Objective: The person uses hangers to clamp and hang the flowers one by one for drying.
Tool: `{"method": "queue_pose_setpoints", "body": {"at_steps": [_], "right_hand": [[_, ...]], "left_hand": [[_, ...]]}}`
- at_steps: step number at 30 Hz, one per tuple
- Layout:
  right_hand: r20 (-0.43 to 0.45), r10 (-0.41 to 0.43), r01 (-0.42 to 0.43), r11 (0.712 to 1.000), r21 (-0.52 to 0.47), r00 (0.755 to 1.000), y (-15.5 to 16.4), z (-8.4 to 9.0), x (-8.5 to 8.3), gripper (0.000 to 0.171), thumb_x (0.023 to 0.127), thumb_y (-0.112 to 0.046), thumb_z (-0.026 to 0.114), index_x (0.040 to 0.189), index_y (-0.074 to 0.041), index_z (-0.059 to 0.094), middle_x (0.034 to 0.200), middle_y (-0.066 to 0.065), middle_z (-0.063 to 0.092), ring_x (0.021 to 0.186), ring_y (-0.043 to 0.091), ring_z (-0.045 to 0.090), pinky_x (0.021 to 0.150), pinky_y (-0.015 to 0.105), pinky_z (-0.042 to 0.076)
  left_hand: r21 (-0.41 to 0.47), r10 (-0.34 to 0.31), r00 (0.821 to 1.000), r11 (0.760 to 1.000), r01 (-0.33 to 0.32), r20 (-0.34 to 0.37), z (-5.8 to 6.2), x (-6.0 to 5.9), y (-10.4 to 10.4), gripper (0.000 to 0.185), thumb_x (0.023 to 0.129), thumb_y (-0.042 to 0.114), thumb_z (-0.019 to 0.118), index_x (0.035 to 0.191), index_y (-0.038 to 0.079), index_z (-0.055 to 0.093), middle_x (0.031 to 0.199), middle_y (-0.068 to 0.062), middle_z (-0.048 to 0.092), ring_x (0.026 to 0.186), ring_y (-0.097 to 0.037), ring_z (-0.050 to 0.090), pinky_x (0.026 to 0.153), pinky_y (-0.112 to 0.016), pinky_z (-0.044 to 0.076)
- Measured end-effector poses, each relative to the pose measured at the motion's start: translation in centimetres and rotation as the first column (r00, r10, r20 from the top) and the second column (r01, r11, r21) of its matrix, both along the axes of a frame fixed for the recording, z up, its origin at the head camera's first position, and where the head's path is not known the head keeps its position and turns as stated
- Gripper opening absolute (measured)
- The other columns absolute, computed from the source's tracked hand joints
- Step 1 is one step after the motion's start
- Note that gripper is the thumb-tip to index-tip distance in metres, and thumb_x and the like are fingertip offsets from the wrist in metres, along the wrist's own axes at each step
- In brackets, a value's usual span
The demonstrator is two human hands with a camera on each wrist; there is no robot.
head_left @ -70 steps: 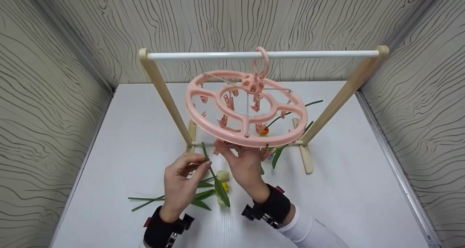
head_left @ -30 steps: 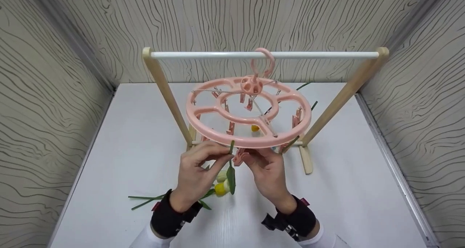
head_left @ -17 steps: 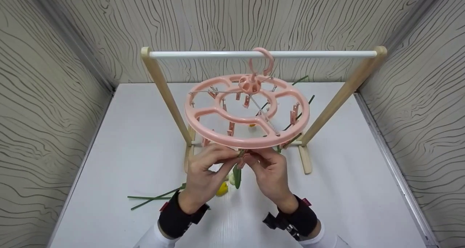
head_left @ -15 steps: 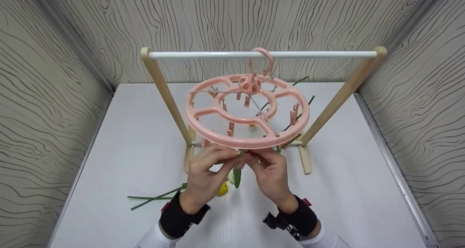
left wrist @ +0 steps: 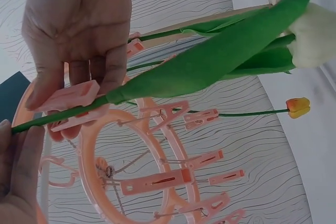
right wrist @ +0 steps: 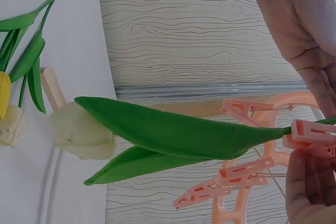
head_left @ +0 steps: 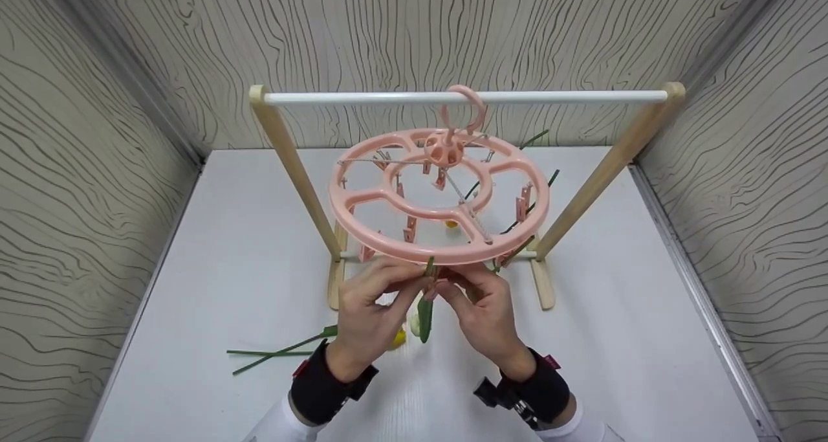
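Observation:
A white tulip with green leaves hangs head down below the front of a round pink clip hanger. My left hand pinches its stem near the cut end, between thumb and fingers. Beside it, my right hand grips a pink clip on the hanger. In the left wrist view the stem runs between the two halves of this clip. The head view shows the tulip's leaf below the fingertips, while the clip is mostly covered by the hands.
The hanger hooks over a white rod on a wooden stand. Other clips dangle around the ring, and an orange tulip hangs among them. On the white table, stems and a yellow tulip lie by my left wrist.
My left hand has brought the tulip rightward to the hanger's front. My right hand has shifted right and now holds a clip there. The ring has turned; during the last half second little moves.

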State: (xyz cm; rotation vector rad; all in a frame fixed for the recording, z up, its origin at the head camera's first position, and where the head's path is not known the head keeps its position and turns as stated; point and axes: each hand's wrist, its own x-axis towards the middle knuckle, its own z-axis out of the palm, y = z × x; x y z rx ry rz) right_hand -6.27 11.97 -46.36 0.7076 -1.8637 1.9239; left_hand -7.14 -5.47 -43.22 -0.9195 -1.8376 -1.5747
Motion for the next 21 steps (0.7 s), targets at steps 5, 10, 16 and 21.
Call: {"method": "queue_pose_setpoints", "body": {"at_steps": [5,10,16,21], "right_hand": [[0.010,0.009,-0.009,1.000,0.000,1.000,0.09,0.07,0.13,0.043,0.093,0.018,0.064,0.132,0.001,0.067,0.122,-0.006,0.073,0.108,0.007,0.071,0.095,0.022,0.062],[0.011,0.015,-0.015,1.000,-0.005,1.000,0.15,0.03,0.15,0.044,0.092,0.020,0.063,0.133,0.003,0.065,0.125,-0.004,0.073,0.111,0.009,0.071,0.096,0.022,0.062],[0.033,0.021,-0.021,1.000,-0.001,0.999,0.16,-0.10,0.22,0.045,0.091,0.021,0.063,0.132,0.002,0.065,0.121,-0.003,0.072,0.110,0.010,0.071,0.096,0.024,0.062],[0.033,0.015,-0.015,1.000,0.000,0.999,0.16,-0.22,0.23,0.045,0.090,0.021,0.063,0.132,0.004,0.064,0.125,-0.003,0.072,0.114,0.011,0.071,0.101,0.024,0.061]], "left_hand": [[0.009,0.020,1.000,1.000,-0.020,0.016,-0.01,0.05,0.09,0.029,0.082,-0.014,0.081,0.108,-0.003,0.077,0.102,-0.016,0.078,0.092,-0.021,0.079,0.079,-0.024,0.066],[0.012,0.018,0.999,1.000,-0.018,0.035,-0.13,0.14,0.09,0.027,0.083,-0.014,0.080,0.108,-0.003,0.076,0.102,-0.015,0.078,0.094,-0.021,0.079,0.080,-0.025,0.067],[0.008,0.025,0.998,1.000,-0.026,0.062,-0.41,0.25,-0.01,0.026,0.084,-0.012,0.081,0.108,-0.004,0.076,0.102,-0.016,0.078,0.097,-0.020,0.078,0.082,-0.027,0.067],[0.006,0.033,0.998,0.999,-0.033,0.057,-0.74,0.27,-0.07,0.028,0.082,-0.014,0.081,0.108,-0.003,0.075,0.103,-0.017,0.078,0.096,-0.021,0.079,0.081,-0.027,0.067]]}}
